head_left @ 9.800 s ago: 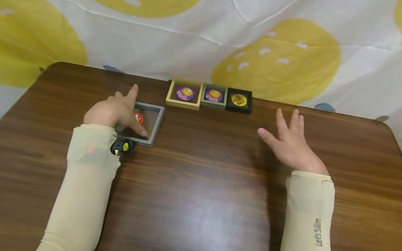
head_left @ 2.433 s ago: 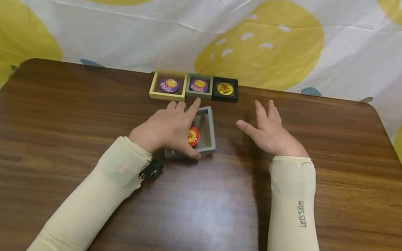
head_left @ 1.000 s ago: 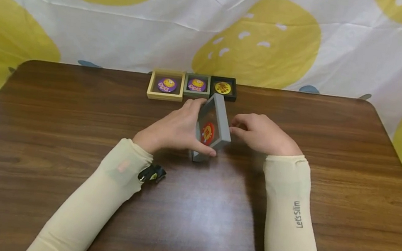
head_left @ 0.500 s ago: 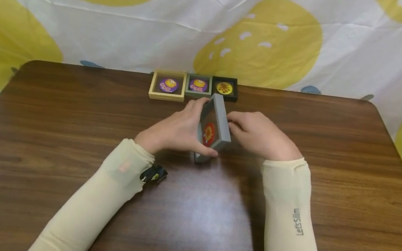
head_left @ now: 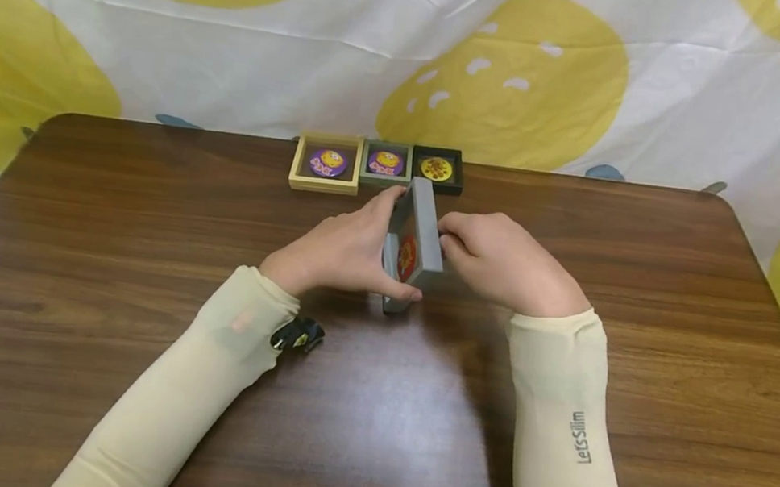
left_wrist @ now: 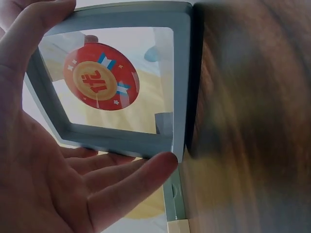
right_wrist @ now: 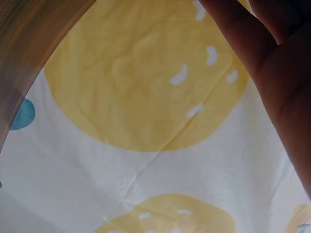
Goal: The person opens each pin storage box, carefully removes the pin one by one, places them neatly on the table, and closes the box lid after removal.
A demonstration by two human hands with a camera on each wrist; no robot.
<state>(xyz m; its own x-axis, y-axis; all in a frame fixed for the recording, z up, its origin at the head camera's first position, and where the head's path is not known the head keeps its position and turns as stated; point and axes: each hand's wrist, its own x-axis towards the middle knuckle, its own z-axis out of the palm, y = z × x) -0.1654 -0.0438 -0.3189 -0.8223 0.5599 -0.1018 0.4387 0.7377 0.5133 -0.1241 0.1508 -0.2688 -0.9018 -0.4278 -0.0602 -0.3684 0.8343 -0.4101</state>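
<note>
A white cloth (head_left: 294, 69) printed with large yellow shapes backs the scene and fills most of the right wrist view, where a strip of counter (head_left: 91, 239) shows at 10 o'clock. The wood-grain top stretches out below 2 cream sleeves (head_left: 174, 396). From the head camera, the left hand (head_left: 341, 254) reaches in at 9 o'clock, thumb and fingers gripping the edges of a grey frame (head_left: 429, 224). The right hand (head_left: 507, 266) curls just beside it at 3 o'clock, fingertips hidden; whether they hold anything cannot be told.

The frame, thick-rimmed around a clear panel, is tipped up between the hands over the middle of the counter, nearly edge-on to the head camera. Whether its lower edge touches down is unclear. Past it, side by side, sit 3 smaller frames: cream (head_left: 322, 186) at 10 o'clock, green at 11, black at 12, the first 2 showing purple badges, the last a yellow badge (head_left: 436, 169).

Only the left wrist view faces the panel squarely enough to read its round red badge (left_wrist: 101, 76): gold centre, red lettering, blue-and-white stripes, tiny stars. The head view leaves just a narrow red oval.
</note>
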